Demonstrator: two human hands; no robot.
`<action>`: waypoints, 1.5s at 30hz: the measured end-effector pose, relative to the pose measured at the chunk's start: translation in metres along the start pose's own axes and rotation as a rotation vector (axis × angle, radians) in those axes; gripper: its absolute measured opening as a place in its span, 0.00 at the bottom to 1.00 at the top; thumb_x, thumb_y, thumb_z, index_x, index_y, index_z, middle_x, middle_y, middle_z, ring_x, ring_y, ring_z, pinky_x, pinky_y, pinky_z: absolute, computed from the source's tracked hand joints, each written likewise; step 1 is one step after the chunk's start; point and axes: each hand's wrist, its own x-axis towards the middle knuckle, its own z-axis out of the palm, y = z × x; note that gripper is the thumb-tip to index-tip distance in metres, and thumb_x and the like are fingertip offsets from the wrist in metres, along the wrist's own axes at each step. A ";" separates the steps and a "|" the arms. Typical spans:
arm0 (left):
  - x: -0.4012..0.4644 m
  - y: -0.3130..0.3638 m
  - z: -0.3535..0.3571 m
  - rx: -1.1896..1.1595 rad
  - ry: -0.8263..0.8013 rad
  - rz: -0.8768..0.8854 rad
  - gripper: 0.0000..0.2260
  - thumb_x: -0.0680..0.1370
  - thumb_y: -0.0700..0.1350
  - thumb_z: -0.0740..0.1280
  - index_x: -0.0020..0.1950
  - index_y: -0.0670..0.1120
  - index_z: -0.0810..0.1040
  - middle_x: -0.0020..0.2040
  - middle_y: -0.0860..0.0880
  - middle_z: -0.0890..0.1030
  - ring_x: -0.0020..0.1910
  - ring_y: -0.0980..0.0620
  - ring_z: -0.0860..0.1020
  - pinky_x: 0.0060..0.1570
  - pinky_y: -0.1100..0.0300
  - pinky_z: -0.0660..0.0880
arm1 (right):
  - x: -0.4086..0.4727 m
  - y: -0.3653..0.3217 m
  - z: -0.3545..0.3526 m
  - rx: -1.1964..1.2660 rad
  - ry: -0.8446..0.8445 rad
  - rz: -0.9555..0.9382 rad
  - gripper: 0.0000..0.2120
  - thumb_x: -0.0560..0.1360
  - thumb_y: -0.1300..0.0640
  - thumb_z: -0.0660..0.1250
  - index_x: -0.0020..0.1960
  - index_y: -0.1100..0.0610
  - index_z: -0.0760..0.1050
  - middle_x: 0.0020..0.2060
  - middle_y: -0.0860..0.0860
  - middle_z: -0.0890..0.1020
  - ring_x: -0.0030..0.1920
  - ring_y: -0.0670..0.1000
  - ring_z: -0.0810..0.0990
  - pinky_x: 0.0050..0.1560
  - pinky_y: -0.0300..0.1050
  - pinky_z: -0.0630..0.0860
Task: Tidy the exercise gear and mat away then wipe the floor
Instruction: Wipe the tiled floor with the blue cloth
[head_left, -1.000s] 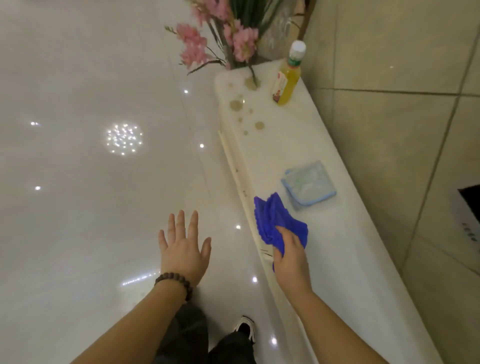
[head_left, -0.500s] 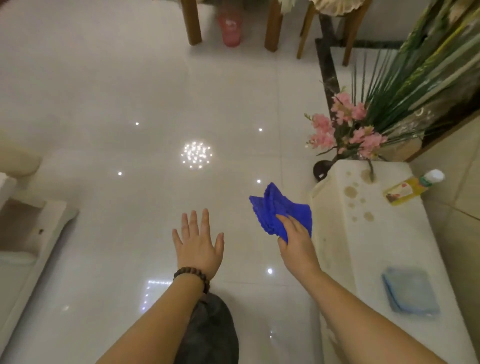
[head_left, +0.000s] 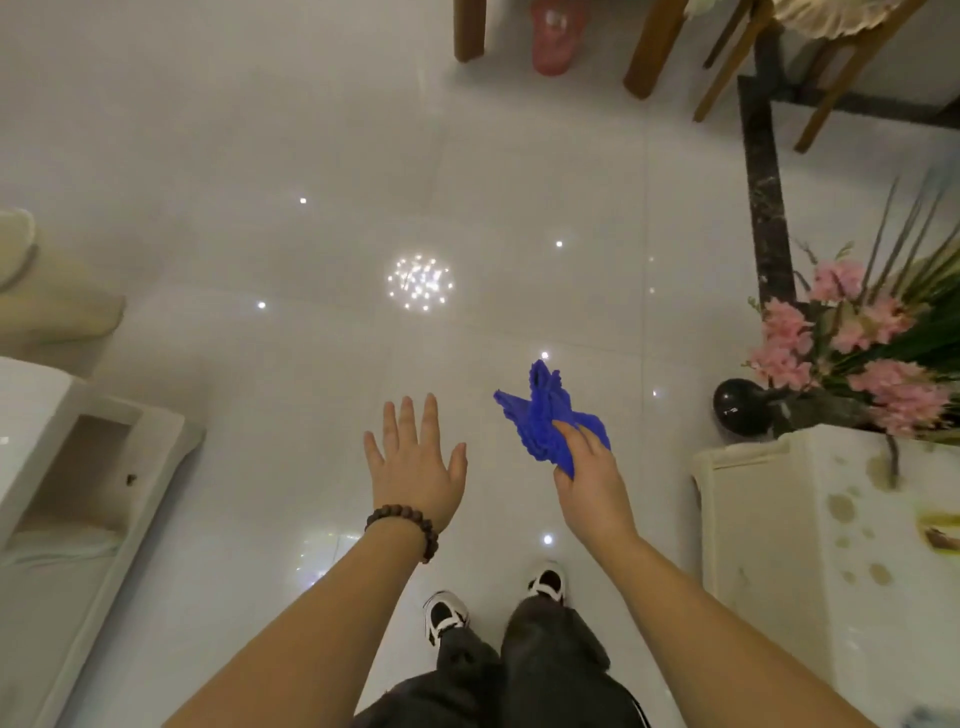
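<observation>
1. The glossy white tiled floor (head_left: 260, 156) fills the view, dotted with bright ceiling-light reflections, one starburst cluster near the centre.
2. On the right stands a long cream stone bench (head_left: 779, 545), its top marked with brownish stains; only its near end shows.
3. On the left sits white low furniture (head_left: 104, 467) with an open recess.
4. Wooden chair legs (head_left: 649, 52) line the top edge, a pink plastic container (head_left: 553, 39) on the floor between them.
5. A spray of pink flowers with long green leaves (head_left: 857, 343) rises at the right, beside a round black vase (head_left: 740, 410) at the bench's far end.
6. The person stands in dark trousers and black-and-white trainers (head_left: 447, 616), both arms stretched forward.
7. The left hand (head_left: 415, 467) is spread flat, palm down, fingers straight, holding nothing, a brown beaded bracelet (head_left: 402, 525) at its wrist.
8. The right hand (head_left: 587, 478) has its grip closed on a crumpled bright blue cloth (head_left: 543, 415), fingers curled over it. The cloth is up in the air over the floor, between the left hand and the bench.
</observation>
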 end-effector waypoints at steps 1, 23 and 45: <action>0.015 -0.003 -0.001 0.001 -0.008 -0.011 0.30 0.81 0.59 0.47 0.78 0.51 0.39 0.79 0.46 0.44 0.78 0.45 0.40 0.75 0.43 0.43 | 0.015 -0.003 0.006 -0.002 -0.016 0.007 0.25 0.76 0.66 0.62 0.71 0.55 0.66 0.68 0.52 0.70 0.65 0.53 0.69 0.66 0.43 0.67; 0.525 -0.079 0.321 -0.027 0.012 -0.176 0.30 0.81 0.60 0.47 0.78 0.50 0.39 0.79 0.45 0.43 0.77 0.44 0.40 0.75 0.42 0.44 | 0.543 0.207 0.314 -0.494 -0.240 -0.281 0.37 0.75 0.35 0.59 0.76 0.40 0.45 0.77 0.51 0.46 0.76 0.56 0.46 0.73 0.62 0.49; 0.716 -0.156 0.455 -0.047 0.171 -0.464 0.36 0.76 0.62 0.42 0.78 0.45 0.36 0.78 0.41 0.38 0.76 0.42 0.37 0.71 0.34 0.39 | 0.679 0.242 0.508 -0.782 -0.193 -0.566 0.34 0.72 0.27 0.44 0.75 0.37 0.44 0.77 0.48 0.43 0.76 0.60 0.40 0.66 0.76 0.37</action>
